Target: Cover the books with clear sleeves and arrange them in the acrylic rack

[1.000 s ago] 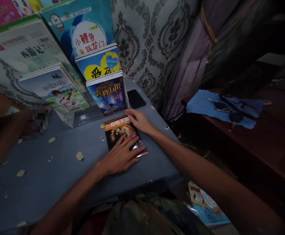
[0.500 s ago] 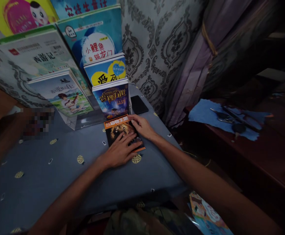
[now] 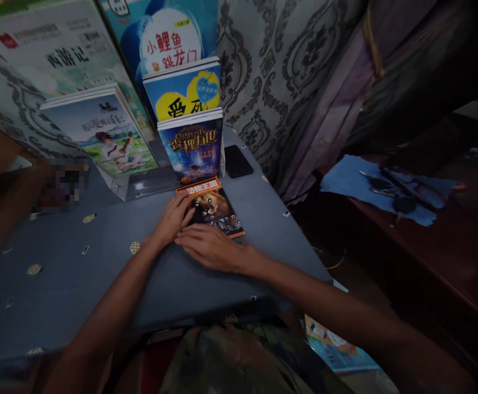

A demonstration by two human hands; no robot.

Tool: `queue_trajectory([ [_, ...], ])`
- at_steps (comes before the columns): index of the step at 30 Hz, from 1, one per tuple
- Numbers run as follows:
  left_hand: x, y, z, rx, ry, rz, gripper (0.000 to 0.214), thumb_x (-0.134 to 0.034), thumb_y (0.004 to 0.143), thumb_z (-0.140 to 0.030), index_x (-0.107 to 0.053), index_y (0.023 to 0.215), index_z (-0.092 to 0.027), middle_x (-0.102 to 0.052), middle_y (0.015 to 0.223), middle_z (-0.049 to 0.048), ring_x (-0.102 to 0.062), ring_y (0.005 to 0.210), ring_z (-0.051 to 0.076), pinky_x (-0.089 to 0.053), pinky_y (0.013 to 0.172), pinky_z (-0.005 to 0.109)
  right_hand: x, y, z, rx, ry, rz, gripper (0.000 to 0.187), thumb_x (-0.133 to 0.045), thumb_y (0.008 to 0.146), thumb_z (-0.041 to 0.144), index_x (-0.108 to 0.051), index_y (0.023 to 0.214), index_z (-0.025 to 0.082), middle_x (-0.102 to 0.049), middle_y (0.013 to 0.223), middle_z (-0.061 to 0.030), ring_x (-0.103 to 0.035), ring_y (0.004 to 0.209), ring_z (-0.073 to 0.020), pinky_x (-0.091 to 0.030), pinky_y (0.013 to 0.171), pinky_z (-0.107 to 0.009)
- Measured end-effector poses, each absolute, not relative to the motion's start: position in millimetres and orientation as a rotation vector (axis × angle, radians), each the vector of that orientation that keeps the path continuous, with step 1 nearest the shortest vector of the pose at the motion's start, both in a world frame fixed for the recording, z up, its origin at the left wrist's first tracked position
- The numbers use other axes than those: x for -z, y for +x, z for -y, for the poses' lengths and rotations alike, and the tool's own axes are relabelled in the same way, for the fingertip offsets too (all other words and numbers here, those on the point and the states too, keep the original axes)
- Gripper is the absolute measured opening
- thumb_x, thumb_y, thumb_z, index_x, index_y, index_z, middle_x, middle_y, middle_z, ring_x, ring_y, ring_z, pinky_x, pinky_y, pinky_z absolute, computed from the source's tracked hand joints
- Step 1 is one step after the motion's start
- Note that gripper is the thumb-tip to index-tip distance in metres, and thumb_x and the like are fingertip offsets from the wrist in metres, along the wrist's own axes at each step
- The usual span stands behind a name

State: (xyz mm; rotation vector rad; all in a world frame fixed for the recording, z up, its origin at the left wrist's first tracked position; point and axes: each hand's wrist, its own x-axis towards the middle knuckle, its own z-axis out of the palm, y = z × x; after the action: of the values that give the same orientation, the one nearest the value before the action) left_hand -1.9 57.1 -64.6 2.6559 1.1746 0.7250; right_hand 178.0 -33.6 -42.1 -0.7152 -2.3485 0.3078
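A small book with an orange title band and a lion on its cover (image 3: 212, 207) lies flat on the blue-grey tablecloth (image 3: 99, 262), just in front of a clear display stand. My left hand (image 3: 173, 219) rests at the book's left edge, fingers curled onto the cover. My right hand (image 3: 209, 247) lies flat at the book's near edge, fingers stretched toward the left. Both hands touch the book; neither lifts it.
The clear stand (image 3: 140, 186) holds several children's books in tiers, the lowest a dark blue one (image 3: 193, 145). A black phone (image 3: 237, 161) lies right of the stand. Patterned curtain behind. A dark wooden surface with a blue cloth (image 3: 370, 183) is at right. Books lie on the floor (image 3: 333, 345).
My right hand left the book's far right corner and came down to its near edge. My left hand slid from the cover's middle to its left edge. The book sits nearer the stand.
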Motion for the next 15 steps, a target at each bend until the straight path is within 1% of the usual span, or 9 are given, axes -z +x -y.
queue_trajectory([
  [4, 60.8, -0.9, -54.3, -0.673, 2.681, -1.183, 0.039, -0.042, 0.102, -0.033, -0.054, 0.136, -0.018, -0.055, 0.141, 0.0137, -0.051, 0.132, 0.026, -0.041, 0.114, 0.048, 45.6, 177.7, 53.5, -0.281, -0.755, 2.444, 0.03, -0.052, 0.1, 0.017, -0.066, 0.125, 0.014, -0.073, 0.123, -0.0138, -0.066, 0.12, -0.0217, -0.053, 0.106, -0.039],
  [7, 58.6, 0.2, -53.2, -0.641, 2.696, -1.195, 0.039, -0.041, 0.102, -0.034, -0.054, 0.136, -0.019, -0.056, 0.141, 0.0132, -0.051, 0.133, 0.026, -0.04, 0.115, 0.049, 47.3, 192.9, 62.8, -0.298, -0.787, 2.458, 0.033, -0.051, 0.1, 0.018, -0.064, 0.13, 0.016, -0.069, 0.131, -0.0139, -0.063, 0.126, -0.0221, -0.05, 0.111, -0.043],
  [9, 58.7, 0.2, -53.5, -0.635, 2.703, -1.19, 0.039, -0.041, 0.102, -0.035, -0.054, 0.136, -0.02, -0.055, 0.142, 0.0131, -0.051, 0.133, 0.026, -0.04, 0.115, 0.049, 48.1, 205.0, 69.1, -0.325, -0.811, 2.433, 0.036, -0.049, 0.1, 0.017, -0.063, 0.133, 0.017, -0.069, 0.132, -0.0128, -0.061, 0.129, -0.0218, -0.051, 0.11, -0.043],
  [12, 59.4, 0.0, -54.2, -0.643, 2.705, -1.198, 0.039, -0.042, 0.102, -0.035, -0.055, 0.135, -0.019, -0.055, 0.142, 0.0131, -0.052, 0.132, 0.026, -0.041, 0.114, 0.049, 50.6, 225.5, 77.7, -0.34, -0.849, 2.351, 0.037, -0.048, 0.099, 0.015, -0.063, 0.133, 0.019, -0.072, 0.128, -0.0105, -0.062, 0.128, -0.0211, -0.053, 0.109, -0.043],
  [15, 59.7, 0.0, -54.3, -0.64, 2.707, -1.203, 0.038, -0.042, 0.102, -0.035, -0.055, 0.133, -0.018, -0.056, 0.141, 0.0134, -0.052, 0.131, 0.026, -0.041, 0.115, 0.049, 54.7, 250.1, 84.3, -0.326, -0.893, 2.296, 0.037, -0.049, 0.099, 0.016, -0.064, 0.132, 0.02, -0.073, 0.126, -0.0102, -0.067, 0.121, -0.0221, -0.054, 0.108, -0.047],
])
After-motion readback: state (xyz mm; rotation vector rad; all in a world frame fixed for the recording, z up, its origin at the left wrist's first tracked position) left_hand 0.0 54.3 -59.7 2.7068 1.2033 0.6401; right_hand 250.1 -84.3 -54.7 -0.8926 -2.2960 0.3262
